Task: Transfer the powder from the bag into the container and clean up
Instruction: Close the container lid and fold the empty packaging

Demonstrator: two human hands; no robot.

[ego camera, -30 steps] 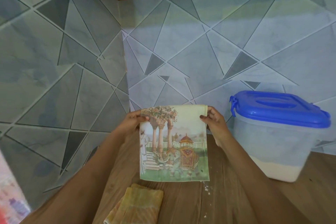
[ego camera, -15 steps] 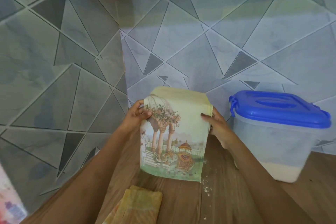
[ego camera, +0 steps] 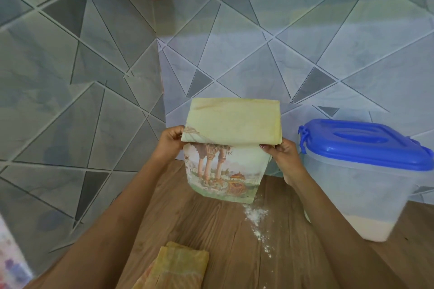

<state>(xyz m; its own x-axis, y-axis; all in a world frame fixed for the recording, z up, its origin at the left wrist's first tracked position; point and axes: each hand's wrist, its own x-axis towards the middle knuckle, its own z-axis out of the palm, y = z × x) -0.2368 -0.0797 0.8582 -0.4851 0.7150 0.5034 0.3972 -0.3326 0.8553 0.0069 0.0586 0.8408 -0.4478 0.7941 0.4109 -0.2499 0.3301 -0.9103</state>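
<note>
Fingers (ego camera: 176, 135) of both hands pinch empty bag (ego camera: 225, 148) at fold: plain yellow flap over printed pillars, held above counter (ego camera: 211, 223).

Both forearms are bare, no sleeves showing, and the right hand (ego camera: 283, 155) has dark-painted fingernails.

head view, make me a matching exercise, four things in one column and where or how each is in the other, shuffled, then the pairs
Things:
1. printed bag
2. container
3. spilled powder
4. folded yellow cloth

States:
A. scattered on the wooden counter
B. lying at the near edge of the view
C. held by both hands, left hand and right hand, top folded over
D. shut with a blue lid

Pairs: 1-C, 2-D, 3-A, 4-B
</note>
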